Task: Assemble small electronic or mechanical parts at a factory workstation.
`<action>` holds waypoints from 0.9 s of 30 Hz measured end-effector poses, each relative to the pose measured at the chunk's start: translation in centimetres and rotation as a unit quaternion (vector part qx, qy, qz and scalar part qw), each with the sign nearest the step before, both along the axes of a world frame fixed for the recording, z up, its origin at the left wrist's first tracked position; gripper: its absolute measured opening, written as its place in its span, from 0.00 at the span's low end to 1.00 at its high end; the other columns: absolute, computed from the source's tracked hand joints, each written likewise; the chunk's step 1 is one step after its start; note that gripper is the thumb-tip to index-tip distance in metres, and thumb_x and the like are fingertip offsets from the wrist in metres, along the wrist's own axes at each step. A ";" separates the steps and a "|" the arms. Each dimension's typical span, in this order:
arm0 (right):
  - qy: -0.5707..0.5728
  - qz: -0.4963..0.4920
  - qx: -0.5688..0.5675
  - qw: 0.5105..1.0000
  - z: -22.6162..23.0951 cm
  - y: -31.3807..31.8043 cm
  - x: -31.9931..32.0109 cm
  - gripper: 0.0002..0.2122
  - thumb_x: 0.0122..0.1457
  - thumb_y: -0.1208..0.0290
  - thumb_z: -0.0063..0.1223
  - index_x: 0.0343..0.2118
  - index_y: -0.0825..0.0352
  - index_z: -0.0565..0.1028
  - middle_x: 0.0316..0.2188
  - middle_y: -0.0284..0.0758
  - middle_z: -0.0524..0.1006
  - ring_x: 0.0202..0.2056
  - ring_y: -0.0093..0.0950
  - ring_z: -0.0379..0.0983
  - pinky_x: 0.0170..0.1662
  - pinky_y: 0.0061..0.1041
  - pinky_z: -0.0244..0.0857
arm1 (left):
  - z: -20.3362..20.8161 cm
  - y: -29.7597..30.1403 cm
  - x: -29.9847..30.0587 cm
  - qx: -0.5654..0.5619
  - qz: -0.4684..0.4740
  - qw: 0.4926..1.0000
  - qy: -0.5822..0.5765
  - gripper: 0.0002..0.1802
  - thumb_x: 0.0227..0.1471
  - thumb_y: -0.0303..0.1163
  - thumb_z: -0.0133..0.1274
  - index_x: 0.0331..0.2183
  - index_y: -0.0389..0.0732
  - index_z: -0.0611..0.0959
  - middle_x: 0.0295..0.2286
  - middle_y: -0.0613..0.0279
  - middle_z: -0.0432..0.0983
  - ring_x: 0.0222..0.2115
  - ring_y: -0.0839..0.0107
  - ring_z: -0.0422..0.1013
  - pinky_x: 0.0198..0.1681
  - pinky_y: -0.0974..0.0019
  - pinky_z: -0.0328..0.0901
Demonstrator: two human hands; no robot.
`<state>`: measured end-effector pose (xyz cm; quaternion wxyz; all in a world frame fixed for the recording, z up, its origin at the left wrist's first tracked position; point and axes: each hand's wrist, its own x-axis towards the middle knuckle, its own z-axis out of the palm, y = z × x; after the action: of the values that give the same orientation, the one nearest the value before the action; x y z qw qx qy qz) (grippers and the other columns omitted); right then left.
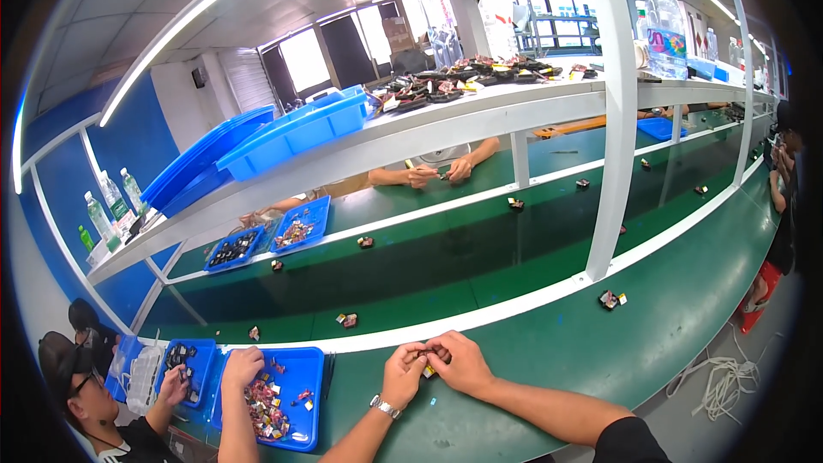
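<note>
My left hand [405,375], with a metal-banded watch on the wrist, and my right hand [461,363] meet above the green bench. Both are closed, fingertips pinched together around a small dark part with a yellow-and-white label [429,371]. Fingers cover most of it, so its exact kind cannot be made out. A tiny light-blue scrap [433,400] lies on the bench just below my hands. To the left, a blue tray [320,390] contains many small reddish parts with pale labels. Farther right on the bench rests a similar small dark part [609,299].
A co-worker at left reaches a hand [244,367] over the blue tray. Beyond the white rail [489,319], a green conveyor belt [446,270] carries spaced small parts. White posts [610,120] hold a shelf with blue trays [296,133]. Another person's hands [441,171] work across the belt.
</note>
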<state>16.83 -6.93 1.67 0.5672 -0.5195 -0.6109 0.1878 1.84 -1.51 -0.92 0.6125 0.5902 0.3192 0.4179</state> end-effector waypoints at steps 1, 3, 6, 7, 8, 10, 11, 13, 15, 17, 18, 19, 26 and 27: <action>0.008 0.004 -0.010 1.000 0.0 -0.1 0.0 0.08 0.52 0.76 0.57 0.36 0.68 0.76 0.33 0.37 0.75 0.30 0.30 0.77 0.35 0.25 0.72 | 0.0 -0.1 0.1 -0.004 0.000 1.000 0.001 0.11 0.56 0.18 0.47 0.43 0.32 0.73 0.39 0.57 0.76 0.40 0.74 0.73 0.44 0.72 0.68; 0.008 0.003 -0.015 1.000 0.1 -0.1 0.1 0.08 0.52 0.76 0.57 0.36 0.68 0.76 0.33 0.37 0.75 0.30 0.30 0.77 0.35 0.25 0.72 | 0.4 -0.2 0.3 0.010 0.002 1.000 0.003 0.11 0.56 0.18 0.47 0.43 0.32 0.73 0.39 0.57 0.76 0.41 0.73 0.73 0.45 0.72 0.68; 0.008 0.011 -0.022 1.000 0.0 0.1 0.3 0.08 0.52 0.76 0.57 0.36 0.69 0.76 0.33 0.38 0.76 0.30 0.29 0.77 0.36 0.25 0.72 | 0.1 -0.1 0.2 0.018 0.000 1.000 0.003 0.12 0.56 0.17 0.47 0.44 0.32 0.73 0.40 0.56 0.76 0.41 0.73 0.73 0.44 0.71 0.68; 0.008 0.020 -0.028 0.999 0.1 0.2 0.3 0.08 0.52 0.76 0.57 0.36 0.69 0.76 0.33 0.38 0.76 0.31 0.29 0.77 0.36 0.25 0.72 | 0.1 0.0 0.1 0.025 -0.002 1.000 -0.004 0.14 0.56 0.17 0.47 0.45 0.32 0.72 0.40 0.55 0.75 0.40 0.73 0.73 0.43 0.71 0.69; 0.007 0.023 -0.025 0.999 0.2 0.3 0.4 0.08 0.52 0.76 0.57 0.36 0.69 0.76 0.33 0.38 0.76 0.31 0.29 0.77 0.36 0.25 0.72 | 0.0 0.0 -0.1 0.027 0.001 1.000 -0.005 0.14 0.56 0.17 0.47 0.45 0.32 0.72 0.40 0.55 0.75 0.40 0.73 0.73 0.43 0.71 0.69; 0.062 0.048 -0.059 0.995 0.6 0.5 0.7 0.08 0.51 0.77 0.58 0.35 0.70 0.77 0.33 0.38 0.77 0.30 0.26 0.78 0.35 0.25 0.72 | 0.7 -0.3 -0.1 0.027 -0.006 0.999 -0.018 0.16 0.55 0.17 0.47 0.47 0.33 0.70 0.43 0.52 0.75 0.42 0.69 0.73 0.43 0.69 0.70; 0.078 0.025 -0.061 0.995 0.2 1.5 1.3 0.08 0.51 0.76 0.60 0.34 0.70 0.76 0.31 0.38 0.78 0.29 0.25 0.77 0.35 0.24 0.72 | 0.7 -0.1 -0.2 0.031 0.000 0.999 -0.020 0.16 0.55 0.17 0.47 0.47 0.33 0.70 0.43 0.52 0.75 0.42 0.69 0.73 0.43 0.69 0.70; 0.080 -0.057 -0.056 0.994 -0.4 4.7 3.5 0.08 0.51 0.76 0.61 0.33 0.71 0.77 0.27 0.38 0.79 0.28 0.25 0.77 0.34 0.24 0.72 | 0.4 0.6 -0.2 0.059 0.044 0.997 -0.038 0.19 0.55 0.18 0.46 0.49 0.33 0.68 0.46 0.49 0.74 0.44 0.66 0.73 0.43 0.66 0.71; 0.095 -0.095 -0.054 0.989 -1.8 8.9 7.6 0.08 0.49 0.74 0.63 0.32 0.70 0.77 0.25 0.37 0.79 0.28 0.26 0.77 0.34 0.24 0.71 | 0.1 1.7 -0.5 0.120 0.080 0.989 -0.016 0.17 0.55 0.18 0.45 0.48 0.32 0.70 0.45 0.49 0.74 0.43 0.64 0.74 0.42 0.66 0.72; 0.032 -0.179 -0.134 0.974 0.3 10.8 8.4 0.10 0.47 0.71 0.65 0.31 0.69 0.78 0.25 0.38 0.79 0.29 0.28 0.78 0.35 0.26 0.71 | -0.1 2.7 -2.3 0.133 0.140 0.981 0.018 0.14 0.56 0.18 0.45 0.45 0.32 0.72 0.44 0.50 0.75 0.41 0.66 0.75 0.40 0.68 0.72; -0.013 -0.184 -0.144 0.972 0.1 11.7 9.5 0.11 0.47 0.70 0.66 0.31 0.69 0.78 0.26 0.39 0.80 0.30 0.30 0.78 0.36 0.28 0.71 | -0.1 3.0 -2.5 0.125 0.168 0.978 0.005 0.12 0.54 0.17 0.46 0.42 0.32 0.74 0.41 0.52 0.76 0.38 0.67 0.76 0.37 0.69 0.72; -0.058 -0.191 -0.156 0.967 -0.3 12.5 10.9 0.13 0.46 0.68 0.67 0.32 0.69 0.78 0.26 0.40 0.80 0.31 0.33 0.78 0.38 0.31 0.71 | 0.0 3.1 -2.5 0.128 0.172 0.977 -0.003 0.12 0.54 0.17 0.46 0.42 0.32 0.74 0.41 0.52 0.76 0.38 0.67 0.76 0.37 0.69 0.72; -0.219 -0.120 -0.014 0.968 -1.4 14.9 -1.2 0.15 0.47 0.62 0.62 0.35 0.66 0.77 0.32 0.42 0.76 0.37 0.42 0.73 0.42 0.37 0.68 | -0.2 5.0 -4.4 0.150 0.374 0.910 0.095 0.10 0.47 0.19 0.51 0.35 0.37 0.74 0.31 0.62 0.75 0.25 0.76 0.70 0.33 0.72 0.66; -0.234 -0.095 -0.039 0.967 -1.9 15.5 -4.0 0.21 0.46 0.56 0.64 0.38 0.67 0.76 0.33 0.42 0.76 0.37 0.42 0.73 0.41 0.37 0.68 | -0.4 5.0 -4.7 0.149 0.378 0.909 0.097 0.10 0.47 0.19 0.51 0.35 0.37 0.74 0.31 0.62 0.75 0.25 0.76 0.70 0.33 0.72 0.66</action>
<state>12.79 8.54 -0.26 0.4028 -0.6268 -0.6663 0.0300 -2.83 3.51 -1.33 0.2795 0.5474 0.5101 0.6016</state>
